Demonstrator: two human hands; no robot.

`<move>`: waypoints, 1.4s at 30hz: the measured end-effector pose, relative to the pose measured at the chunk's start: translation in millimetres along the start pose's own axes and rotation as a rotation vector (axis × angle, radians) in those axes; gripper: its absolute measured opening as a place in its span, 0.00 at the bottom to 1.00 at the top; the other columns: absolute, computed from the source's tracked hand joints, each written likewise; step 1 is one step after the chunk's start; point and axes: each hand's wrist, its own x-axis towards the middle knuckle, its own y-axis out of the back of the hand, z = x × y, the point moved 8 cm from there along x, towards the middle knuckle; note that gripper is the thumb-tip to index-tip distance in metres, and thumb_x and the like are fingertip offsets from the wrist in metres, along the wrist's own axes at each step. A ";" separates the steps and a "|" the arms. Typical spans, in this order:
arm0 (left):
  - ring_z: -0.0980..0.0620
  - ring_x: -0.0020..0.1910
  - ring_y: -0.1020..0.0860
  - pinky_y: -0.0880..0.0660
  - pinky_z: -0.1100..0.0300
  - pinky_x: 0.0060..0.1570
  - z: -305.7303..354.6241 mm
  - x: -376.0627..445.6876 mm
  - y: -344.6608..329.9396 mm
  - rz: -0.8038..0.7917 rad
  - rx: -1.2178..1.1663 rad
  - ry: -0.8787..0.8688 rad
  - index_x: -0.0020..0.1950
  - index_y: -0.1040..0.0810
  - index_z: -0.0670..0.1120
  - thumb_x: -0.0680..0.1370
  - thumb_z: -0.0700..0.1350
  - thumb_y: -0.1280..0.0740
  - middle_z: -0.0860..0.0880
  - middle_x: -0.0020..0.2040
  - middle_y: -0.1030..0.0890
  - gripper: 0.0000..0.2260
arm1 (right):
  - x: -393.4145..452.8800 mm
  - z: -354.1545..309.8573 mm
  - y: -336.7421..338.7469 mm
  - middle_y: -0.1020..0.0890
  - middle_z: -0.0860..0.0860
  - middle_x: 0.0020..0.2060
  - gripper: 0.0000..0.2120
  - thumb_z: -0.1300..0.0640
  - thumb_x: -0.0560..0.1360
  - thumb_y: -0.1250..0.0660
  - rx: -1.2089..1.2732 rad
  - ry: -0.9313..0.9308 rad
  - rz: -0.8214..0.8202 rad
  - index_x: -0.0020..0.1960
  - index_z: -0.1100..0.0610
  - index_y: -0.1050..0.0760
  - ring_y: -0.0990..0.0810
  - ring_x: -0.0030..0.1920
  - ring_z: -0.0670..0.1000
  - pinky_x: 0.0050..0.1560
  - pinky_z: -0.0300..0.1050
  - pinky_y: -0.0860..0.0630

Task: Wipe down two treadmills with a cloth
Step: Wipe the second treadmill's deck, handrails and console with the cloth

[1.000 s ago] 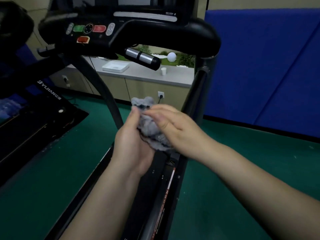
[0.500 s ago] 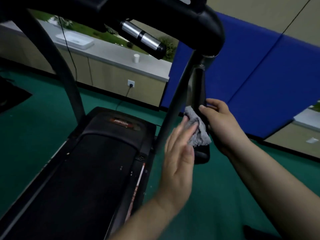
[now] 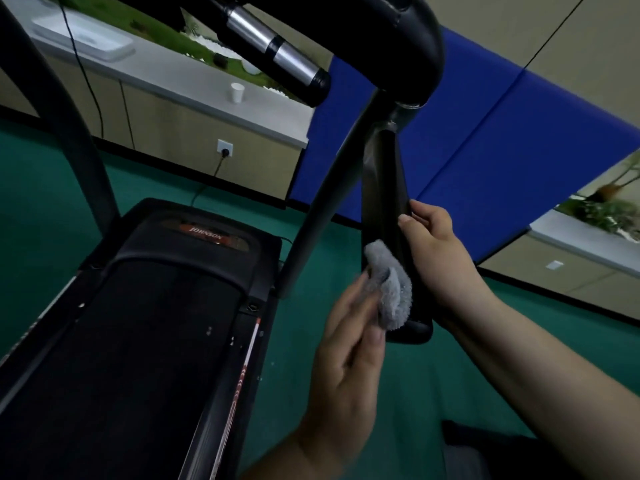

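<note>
A black treadmill (image 3: 207, 233) with a Johnson label fills the left and centre, its dark belt (image 3: 138, 341) running toward me. Its right side handrail (image 3: 382, 188) hangs down from the black console arm (image 3: 398, 29). A small grey fluffy cloth (image 3: 393, 296) lies against the lower part of this handrail. My left hand (image 3: 349, 348) presses the cloth onto the rail with fairly straight fingers. My right hand (image 3: 433, 258) grips the handrail from the right, thumb on its front face just above the cloth.
A silver pulse grip (image 3: 270, 46) juts out above the hands. Behind stand a grey counter with a white tray (image 3: 83, 38) and a paper cup (image 3: 237, 92), and a wall socket (image 3: 225, 148) with a plugged cable. Blue padded mats (image 3: 502, 150) line the right wall; the floor is green.
My view swung down and right. Both hands carried the cloth from in front of me to the right handrail, and the cloth has since slid lower along it.
</note>
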 end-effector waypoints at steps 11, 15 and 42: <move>0.56 0.75 0.39 0.42 0.45 0.73 -53.5 46.8 -1.6 -0.011 -0.148 0.274 0.73 0.33 0.57 0.78 0.59 0.42 0.55 0.75 0.35 0.23 | -2.4 -1.4 -0.7 0.24 0.39 0.49 0.19 0.49 0.79 0.39 0.048 -0.020 0.034 0.69 0.49 0.35 0.26 0.31 0.25 0.29 0.20 0.34; 0.54 0.74 0.37 0.43 0.46 0.74 -68.8 75.0 -1.4 -0.008 -0.247 0.288 0.74 0.33 0.52 0.78 0.55 0.40 0.52 0.74 0.33 0.24 | -0.4 0.1 -2.6 0.24 0.39 0.45 0.17 0.51 0.79 0.39 0.089 -0.025 0.041 0.67 0.49 0.34 0.25 0.31 0.27 0.28 0.21 0.33; 0.51 0.65 0.25 0.32 0.50 0.68 -80.7 74.2 4.2 0.124 -0.361 0.663 0.69 0.28 0.50 0.82 0.51 0.42 0.48 0.65 0.22 0.17 | 12.2 6.9 -1.1 0.24 0.49 0.58 0.17 0.47 0.77 0.37 0.069 0.075 0.042 0.64 0.48 0.33 0.21 0.49 0.45 0.45 0.40 0.24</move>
